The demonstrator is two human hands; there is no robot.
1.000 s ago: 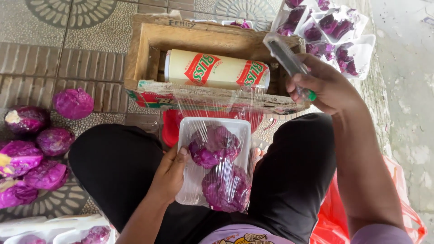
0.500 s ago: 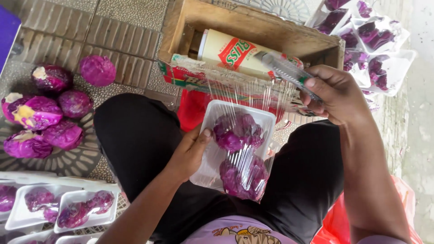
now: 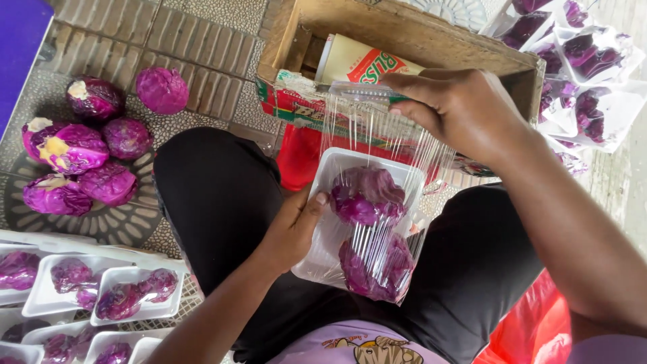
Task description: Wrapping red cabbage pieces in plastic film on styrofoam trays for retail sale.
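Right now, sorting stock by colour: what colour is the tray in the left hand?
White, holding purple cabbage pieces; the tray shows best in the head view.

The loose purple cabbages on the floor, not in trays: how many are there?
6 loose cabbages, all on the tiled floor at the left: two at the top, four clustered below. More may be hidden outside the view.

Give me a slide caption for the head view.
Left hand steadies tray of purple cabbage; right hand stretches cling film over it.

A patterned paved floor (image 3: pixel 202 81) of grey ribbed and pebbled tiles filled the upper left of the frame. Daylight fell evenly. A purple surface (image 3: pixel 17 47) edged the far upper left corner.
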